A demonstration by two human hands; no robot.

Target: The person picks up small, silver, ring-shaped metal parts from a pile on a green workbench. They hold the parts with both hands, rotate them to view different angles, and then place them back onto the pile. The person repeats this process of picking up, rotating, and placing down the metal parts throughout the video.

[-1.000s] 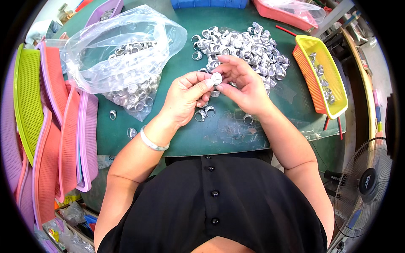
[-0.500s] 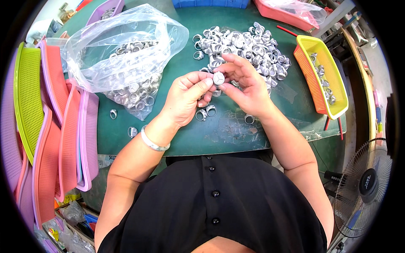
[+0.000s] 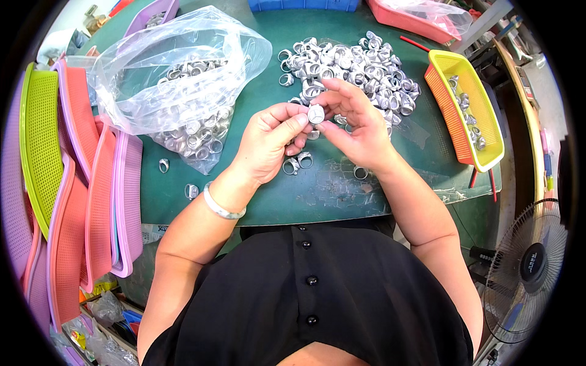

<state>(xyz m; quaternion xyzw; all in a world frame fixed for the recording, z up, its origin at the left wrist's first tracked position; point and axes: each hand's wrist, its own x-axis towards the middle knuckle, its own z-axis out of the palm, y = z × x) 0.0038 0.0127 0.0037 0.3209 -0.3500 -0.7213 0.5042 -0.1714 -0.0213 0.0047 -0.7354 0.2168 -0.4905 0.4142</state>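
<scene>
Between my two hands, over the middle of the table, is a silver-grey metal ring with its round flat face turned up. My left hand pinches it at its left side with thumb and forefinger. From the other side, my right hand holds it by the fingertips, its upper fingers raised and curved. Just beyond my hands lies a large heap of similar rings. Two loose rings sit below my left fingers, and another loose ring lies below my right hand.
A clear plastic bag of rings stands on the left, with stacked plastic baskets beside the table edge. On the right are a yellow-orange basket holding some rings and a fan. Blue and pink trays stand at the back.
Both hands stay in nearly the same place, still on the ring. The ring's face has tilted or turned very slightly.
</scene>
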